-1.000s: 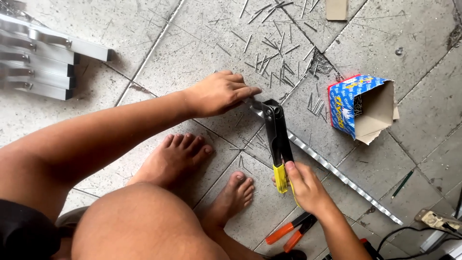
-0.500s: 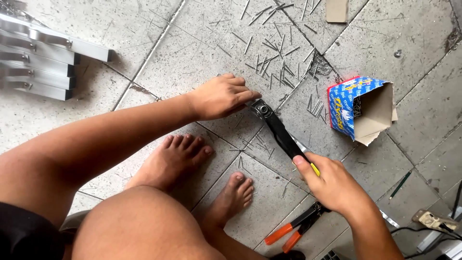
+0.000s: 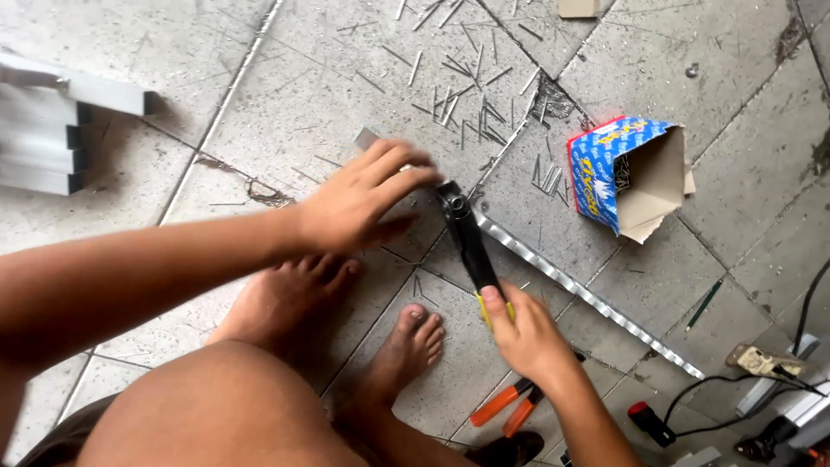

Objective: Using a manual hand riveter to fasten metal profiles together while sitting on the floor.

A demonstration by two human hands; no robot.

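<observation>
You are squatting on the tiled floor (image 3: 285, 104) with the riveter (image 3: 467, 238) as the centre of things. Your right hand (image 3: 527, 337) is wrapping its grip tight around the yellow-tipped handles at the near end of the riveter. Your left hand (image 3: 359, 203) is resting at the riveter's head, fingers together and pressing down on the metal strip (image 3: 588, 298), which is running under the head and away to the right. The riveter is looking stiff and fairly heavy for its size, so taking it far down the handles is probably giving the most leverage. The strip is looking thin, light, springy and likely sharp at the edges, so flat finger pressure is suiting it. Spent pins (image 3: 467, 104) are lying scattered beyond the head, an open blue box (image 3: 627, 177) is sitting right of it, and orange-handled pliers (image 3: 510, 406) are lying just below your right hand.
</observation>
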